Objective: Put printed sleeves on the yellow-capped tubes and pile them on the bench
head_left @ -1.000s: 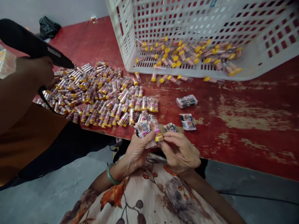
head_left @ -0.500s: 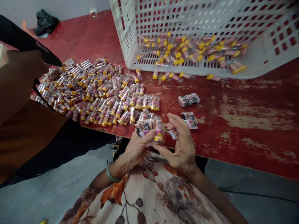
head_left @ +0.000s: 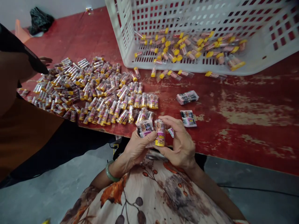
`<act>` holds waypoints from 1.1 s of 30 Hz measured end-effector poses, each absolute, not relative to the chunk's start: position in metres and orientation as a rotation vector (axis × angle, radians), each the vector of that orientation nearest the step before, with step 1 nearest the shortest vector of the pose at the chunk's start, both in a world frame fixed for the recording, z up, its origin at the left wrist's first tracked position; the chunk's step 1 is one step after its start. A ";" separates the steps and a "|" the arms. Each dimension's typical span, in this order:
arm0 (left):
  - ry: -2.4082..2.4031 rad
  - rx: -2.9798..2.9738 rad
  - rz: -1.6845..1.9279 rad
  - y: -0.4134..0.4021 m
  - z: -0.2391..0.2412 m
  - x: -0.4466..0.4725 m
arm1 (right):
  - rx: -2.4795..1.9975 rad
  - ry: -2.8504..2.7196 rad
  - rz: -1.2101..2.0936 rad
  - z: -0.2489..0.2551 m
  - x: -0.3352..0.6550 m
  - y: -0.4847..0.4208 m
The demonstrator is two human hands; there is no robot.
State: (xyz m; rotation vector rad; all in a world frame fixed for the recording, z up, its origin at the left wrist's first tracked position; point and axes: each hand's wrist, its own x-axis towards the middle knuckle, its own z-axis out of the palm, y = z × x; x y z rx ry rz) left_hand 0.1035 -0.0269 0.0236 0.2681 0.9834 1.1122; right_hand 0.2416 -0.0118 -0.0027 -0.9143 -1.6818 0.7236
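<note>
My left hand (head_left: 138, 145), with a green bangle at its wrist, pinches a small stack of printed labels (head_left: 144, 127). Beside the labels, a clear tube (head_left: 160, 133) with a yellow cap stands upright, its cap end toward me. The fingers and thumb of my right hand (head_left: 181, 141) grip this tube at its top and bottom ends. A printed picture and pink lettering show on the tube. My left thumb tip lies against or very near its side. Another label (head_left: 170, 132) is partly hidden behind my right fingers.
Many yellow-capped tubes (head_left: 100, 93) lie crowded on the red table (head_left: 233, 140) at left. A white crate (head_left: 123, 56) with more tubes stands behind. Label stacks (head_left: 187, 97) lie to the right. Another person's arm (head_left: 14, 74) reaches in from the left.
My right fingers have closed from spread to gripping the tube at both ends. The tube has come slightly away from the labels. The other person's arm has shifted left.
</note>
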 end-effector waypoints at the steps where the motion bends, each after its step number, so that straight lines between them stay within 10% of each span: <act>1: 0.979 0.272 1.112 -0.027 0.023 0.103 | -0.913 -1.683 0.717 -0.003 0.242 -0.012; 33: 0.944 0.371 1.024 -0.034 0.019 0.093 | -0.865 -1.803 0.530 0.003 0.240 -0.015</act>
